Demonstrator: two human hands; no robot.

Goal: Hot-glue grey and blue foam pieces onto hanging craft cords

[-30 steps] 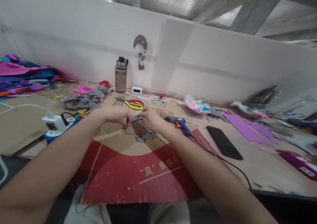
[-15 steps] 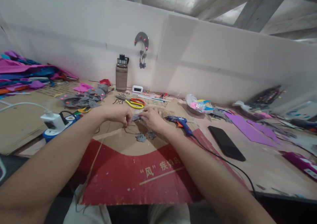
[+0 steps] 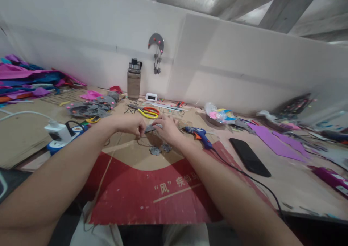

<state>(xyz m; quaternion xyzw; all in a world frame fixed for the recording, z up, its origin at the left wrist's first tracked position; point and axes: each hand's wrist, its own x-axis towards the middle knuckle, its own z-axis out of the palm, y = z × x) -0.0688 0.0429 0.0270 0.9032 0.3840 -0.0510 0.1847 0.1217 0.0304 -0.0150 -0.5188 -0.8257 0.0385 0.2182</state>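
Observation:
My left hand (image 3: 135, 125) is closed in a pinch over the cardboard (image 3: 127, 155), at a thin grey string (image 3: 144, 143) that curls out below the fingertips. My right hand (image 3: 168, 130) lies just to its right, fingers stretched out and resting against a small grey felt piece (image 3: 150, 128), which they partly cover. Two grey flower-like felt pieces, one on the left (image 3: 155, 151) and one on the right (image 3: 166, 148), lie on the cardboard below my hands. A blue glue gun (image 3: 199, 134) lies right of my right hand, its black cable running toward me.
Scissors (image 3: 148, 112) with yellow and orange handles lie beyond my hands. A bottle (image 3: 134, 81) stands by the wall under a grey crescent hanging (image 3: 156, 42). To the right are a black phone (image 3: 248, 156), purple sheets (image 3: 272, 140) and a bowl (image 3: 214, 121); a charger (image 3: 59, 133) sits left.
My right hand has shifted slightly, its fingers lifting a little over the grey felt piece. The left hand stays almost in place, and the view has moved very slightly.

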